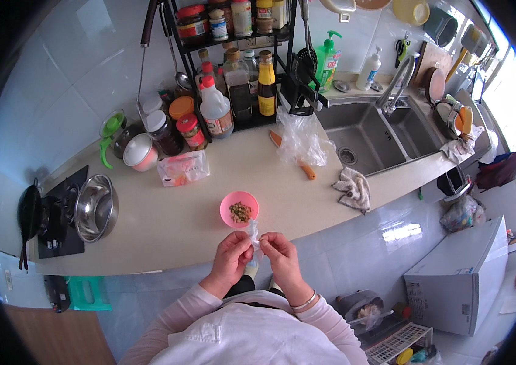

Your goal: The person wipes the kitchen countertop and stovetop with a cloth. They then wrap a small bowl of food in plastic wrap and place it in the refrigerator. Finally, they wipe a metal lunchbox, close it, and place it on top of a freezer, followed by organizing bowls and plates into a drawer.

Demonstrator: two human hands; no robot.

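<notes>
Pinched between the fingers of both hands is a thin, whitish, crumpled plastic piece (254, 233); whether it is a bag or a glove is unclear. My left hand (232, 258) grips it from the left, and my right hand (281, 255) has hold of its other side, with a metal bangle (305, 302) on that wrist. Just beyond the fingers, at the counter's front, stands a pink bowl (226, 200). Chopped green and pale food (240, 212) lies in the bottom of it. The plastic's upper end overlaps the bowl's near rim in view.
On the counter (171, 242) are a tissue pack (183, 168), a steel basin (96, 208), a clear plastic bag (306, 137) partly covering an orange-handled knife (307, 171), and a cloth (353, 189). A bottle rack (249, 123) stands behind, with a double sink (358, 132) at right.
</notes>
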